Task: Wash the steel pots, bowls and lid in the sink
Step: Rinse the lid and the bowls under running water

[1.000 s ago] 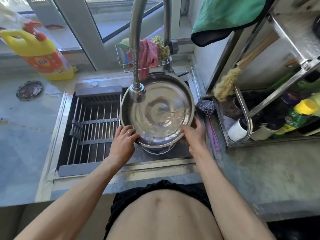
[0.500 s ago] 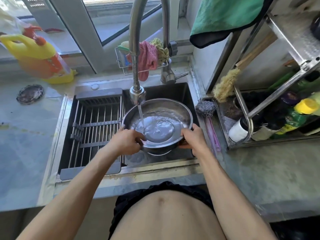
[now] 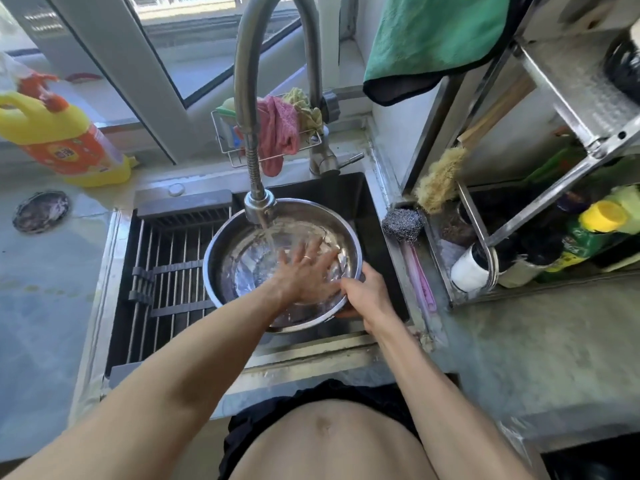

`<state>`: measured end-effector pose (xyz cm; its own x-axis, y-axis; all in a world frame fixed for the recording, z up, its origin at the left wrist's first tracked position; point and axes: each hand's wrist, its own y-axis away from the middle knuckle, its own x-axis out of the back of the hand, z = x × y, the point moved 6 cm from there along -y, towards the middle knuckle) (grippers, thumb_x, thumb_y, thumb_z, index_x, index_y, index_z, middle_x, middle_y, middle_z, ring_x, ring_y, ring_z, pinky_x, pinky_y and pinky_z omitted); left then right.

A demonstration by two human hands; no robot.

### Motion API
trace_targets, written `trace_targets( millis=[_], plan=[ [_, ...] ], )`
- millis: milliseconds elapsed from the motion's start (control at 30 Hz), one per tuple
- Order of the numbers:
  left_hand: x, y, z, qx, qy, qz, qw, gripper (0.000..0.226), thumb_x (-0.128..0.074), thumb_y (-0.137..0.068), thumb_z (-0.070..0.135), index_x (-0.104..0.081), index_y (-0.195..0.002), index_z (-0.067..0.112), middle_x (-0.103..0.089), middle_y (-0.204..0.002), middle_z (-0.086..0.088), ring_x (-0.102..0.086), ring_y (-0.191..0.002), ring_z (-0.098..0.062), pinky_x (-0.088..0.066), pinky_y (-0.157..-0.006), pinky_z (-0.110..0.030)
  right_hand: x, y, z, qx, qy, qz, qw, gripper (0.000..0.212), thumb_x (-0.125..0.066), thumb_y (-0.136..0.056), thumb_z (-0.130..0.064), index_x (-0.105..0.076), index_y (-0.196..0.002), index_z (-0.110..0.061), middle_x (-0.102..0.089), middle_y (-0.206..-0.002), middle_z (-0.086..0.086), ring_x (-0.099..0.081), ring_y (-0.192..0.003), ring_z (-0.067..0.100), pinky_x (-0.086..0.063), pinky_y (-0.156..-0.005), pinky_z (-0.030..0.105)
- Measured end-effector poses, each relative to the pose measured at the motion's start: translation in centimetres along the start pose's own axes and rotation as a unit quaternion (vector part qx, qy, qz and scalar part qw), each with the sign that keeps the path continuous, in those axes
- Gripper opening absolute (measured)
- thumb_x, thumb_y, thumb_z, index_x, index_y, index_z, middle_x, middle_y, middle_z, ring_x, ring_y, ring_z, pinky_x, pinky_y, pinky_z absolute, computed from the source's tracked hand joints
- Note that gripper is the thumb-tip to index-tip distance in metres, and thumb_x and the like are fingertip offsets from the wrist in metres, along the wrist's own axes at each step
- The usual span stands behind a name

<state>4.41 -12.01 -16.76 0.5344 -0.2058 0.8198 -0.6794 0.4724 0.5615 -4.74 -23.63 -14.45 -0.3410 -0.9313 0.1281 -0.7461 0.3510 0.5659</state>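
While water ran from the tap [image 3: 260, 206] into the bowl [image 3: 221, 268], the left hand [image 3: 308, 271] lay flat inside it, fingers straight and spread against the wet steel, a ring on one of them. The right hand [image 3: 367, 292] gripped the bowl's near right rim, fingers curled under its outer wall and thumb over the edge. The bowl sat over the right half of the sink [image 3: 381, 237], tilted a little toward the person, with the tap's head just above its far left rim. Whether it touched the sink floor or anything beneath it could not be told.

A slatted rack [image 3: 166, 271] covered the sink's left half, just beside the bowl. Behind the tap a wire caddy [image 3: 225, 147] held a pink cloth [image 3: 278, 133] and a yellowish one. A yellow bottle [image 3: 59, 136] leaned on the counter [image 3: 45, 306] at the far left, near a round strainer [image 3: 41, 211]. Right of the sink lay a steel scourer [image 3: 403, 225] and a pink brush [image 3: 420, 275], beside a metal shelf [image 3: 568, 88] of bottles. A green towel [image 3: 436, 36] hung over the shelf's top corner.
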Motion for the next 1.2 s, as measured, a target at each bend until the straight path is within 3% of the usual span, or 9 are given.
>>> trace_targets(
  millis=[133, 267, 400, 533, 667, 767, 900, 1067, 1200],
  plan=[
    [0.6, 0.0, -3.6, 0.108, 0.057, 0.055, 0.991, 0.084, -0.022, -0.093, 0.080, 0.010, -0.161, 0.040, 0.026, -0.168, -0.011, 0.031, -0.150, -0.043, 0.021, -0.111, -0.069, 0.4, 0.0, -0.5, 0.020, 0.006, -0.002, 1.000, 0.027, -0.063, -0.077, -0.022, -0.067, -0.103, -0.031, -0.074, -0.093, -0.007, -0.070, -0.088, 0.015, -0.058, -0.081, 0.039],
    [-0.1, -0.3, -0.8, 0.001, 0.005, 0.041, 0.999, 0.079, -0.023, -0.096, 0.077, 0.008, -0.161, 0.044, 0.015, -0.171, -0.007, 0.013, -0.156, -0.039, 0.004, -0.120, -0.070, -0.9, -0.3, -0.4, 0.016, -0.009, -0.011, 1.000, 0.019, -0.063, -0.082, -0.016, -0.069, -0.096, -0.027, -0.073, -0.088, 0.005, -0.072, -0.082, 0.028, -0.061, -0.068, 0.051],
    [0.8, 0.0, -5.6, 0.113, 0.062, 0.077, 0.989, 0.080, -0.029, -0.094, 0.079, -0.004, -0.161, 0.043, 0.012, -0.171, -0.013, 0.012, -0.154, -0.048, 0.006, -0.117, -0.074, -0.5, -0.6, 0.0, 0.004, -0.027, -0.005, 1.000, 0.027, -0.063, -0.077, -0.014, -0.069, -0.098, -0.030, -0.074, -0.095, -0.001, -0.071, -0.090, 0.021, -0.060, -0.079, 0.045],
    [0.1, 0.8, -8.0, 0.092, -0.001, -0.067, 0.994, 0.113, -0.045, -0.082, 0.088, 0.020, -0.159, 0.039, 0.017, -0.169, -0.018, 0.015, -0.152, -0.051, -0.005, -0.120, -0.073, 0.7, -0.9, -0.4, 0.022, -0.033, 0.015, 0.999, 0.030, -0.062, -0.086, -0.004, -0.067, -0.104, -0.028, -0.072, -0.097, -0.004, -0.069, -0.087, 0.010, -0.051, -0.066, 0.019],
    [-1.2, 2.9, -7.6, 0.033, -0.064, -0.180, 0.981, 0.112, -0.056, -0.080, 0.083, 0.010, -0.161, 0.042, 0.021, -0.169, -0.010, 0.012, -0.153, -0.049, -0.009, -0.124, -0.062, 1.0, -0.8, 0.0, 0.013, -0.054, 0.027, 0.998, 0.031, -0.058, -0.088, 0.001, -0.064, -0.111, -0.018, -0.071, -0.092, 0.000, -0.069, -0.069, 0.004, -0.048, -0.051, 0.012],
    [-0.7, 4.1, -7.0, 0.003, -0.071, -0.157, 0.985, 0.109, -0.059, -0.083, 0.078, 0.009, -0.161, 0.043, 0.026, -0.168, -0.004, 0.016, -0.154, -0.042, -0.012, -0.123, -0.063, -0.3, -0.7, 0.2, 0.012, -0.036, 0.005, 0.999, 0.037, -0.061, -0.085, -0.003, -0.065, -0.117, -0.021, -0.071, -0.098, 0.001, -0.070, -0.086, 0.016, -0.056, -0.064, 0.025],
    [-0.1, 2.7, -2.9, -0.034, -0.047, -0.075, 0.996, 0.103, -0.048, -0.088, 0.081, 0.010, -0.161, 0.038, 0.026, -0.168, -0.012, 0.022, -0.154, -0.041, -0.001, -0.121, -0.070, -1.8, -0.2, -0.1, 0.020, -0.031, -0.004, 0.999, 0.028, -0.064, -0.076, -0.013, -0.067, -0.094, -0.034, -0.074, -0.094, 0.001, -0.071, -0.087, 0.023, -0.060, -0.078, 0.046],
    [1.5, 0.8, -3.0, 0.013, 0.009, 0.007, 1.000, 0.107, -0.048, -0.080, 0.089, 0.009, -0.160, 0.044, 0.023, -0.169, -0.007, 0.023, -0.152, -0.045, 0.007, -0.116, -0.074, -0.6, -0.1, 0.0, 0.005, -0.058, 0.010, 0.998, 0.034, -0.060, -0.076, -0.010, -0.066, -0.103, -0.028, -0.073, -0.095, 0.006, -0.072, -0.084, 0.022, -0.061, -0.072, 0.045],
    [2.4, 1.3, -5.5, 0.017, -0.084, -0.099, 0.991, 0.134, -0.068, -0.068, 0.084, 0.019, -0.159, 0.038, 0.036, -0.163, -0.009, 0.023, -0.152, -0.044, 0.005, -0.118, -0.072, 1.1, 0.0, 0.2, -0.007, -0.078, 0.027, 0.997, 0.033, -0.056, -0.087, 0.004, -0.065, -0.110, -0.018, -0.073, -0.094, 0.003, -0.071, -0.075, 0.011, -0.056, -0.057, 0.025]
  ],
)
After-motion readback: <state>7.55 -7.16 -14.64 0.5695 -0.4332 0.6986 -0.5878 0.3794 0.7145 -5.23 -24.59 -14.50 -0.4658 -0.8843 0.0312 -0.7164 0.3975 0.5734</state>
